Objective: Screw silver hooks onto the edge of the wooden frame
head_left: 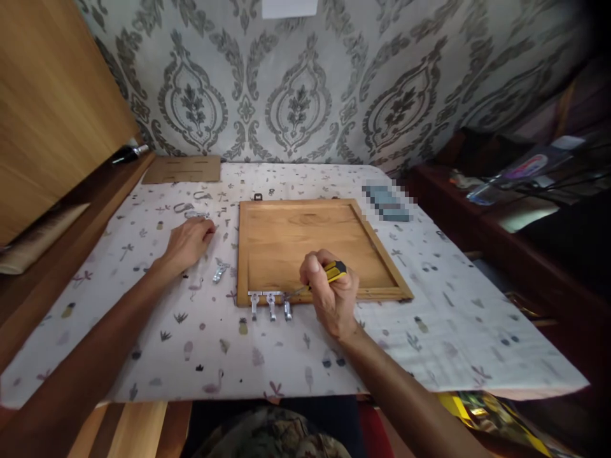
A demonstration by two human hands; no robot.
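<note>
A wooden frame with a flat wood panel (305,245) lies on the patterned cloth. Along its near edge sit three shiny metal clips (272,306), sticking out toward me. My right hand (331,292) is wrapped round a yellow and black screwdriver (336,271), its thin shaft pointing left to the rightmost clip. Left of the frame, my left hand (189,243) rests on the cloth with curled fingers; whether anything small is between them is hidden. A loose metal clip (220,271) lies between that hand and the frame, and more metal pieces (184,208) are just beyond the hand.
A flat piece of cardboard (181,169) lies at the far left of the cloth-covered table (458,331). A pixelated blue-grey object (389,203) is at the right. Beyond the right edge leans a clear bottle (520,170). A patterned wall (298,83) rises behind.
</note>
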